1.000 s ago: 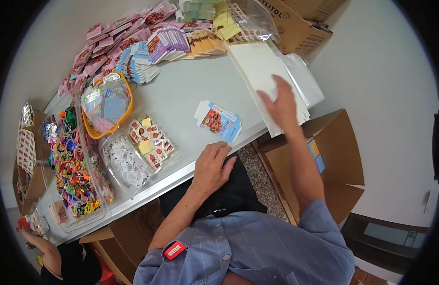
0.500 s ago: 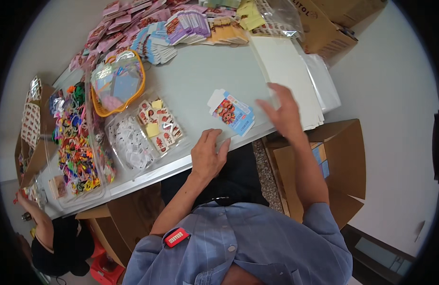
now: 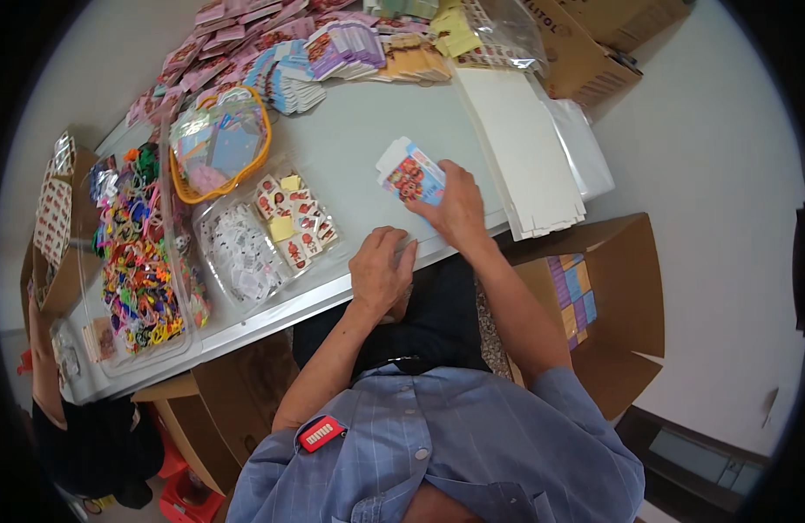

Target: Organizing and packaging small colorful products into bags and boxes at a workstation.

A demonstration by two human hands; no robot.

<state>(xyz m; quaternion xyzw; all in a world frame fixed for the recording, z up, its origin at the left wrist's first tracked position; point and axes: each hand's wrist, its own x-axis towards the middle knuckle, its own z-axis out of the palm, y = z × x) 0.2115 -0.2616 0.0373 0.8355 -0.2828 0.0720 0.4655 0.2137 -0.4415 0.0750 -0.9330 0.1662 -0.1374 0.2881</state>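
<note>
A light blue folding card box [image 3: 415, 177] with a colourful picture and a white flap lies flattened on the table in front of me. My right hand [image 3: 460, 207] grips its right side, thumb on the near edge and fingers along the far right. The palm hides part of the box. At the table's front edge rests my left hand [image 3: 381, 272], fingers loosely bent and thumb apart, with nothing visible in it. Closest to that hand on its left is a clear bag of printed stickers [image 3: 300, 228] with yellow slips.
A long stack of white card [image 3: 524, 157] lies at right. An open carton [image 3: 625, 296] below holds small coloured boxes. To the left stand a yellow basket [image 3: 264, 155], a bag of white slips [image 3: 243, 258] and a clear bin of colourful cords [image 3: 141, 279]. Card packs [image 3: 346, 48] line the back.
My right hand has come left from beside the white card and taken hold of the blue box. My left hand has barely moved. At far left, another person's arm has shifted toward a carton.
</note>
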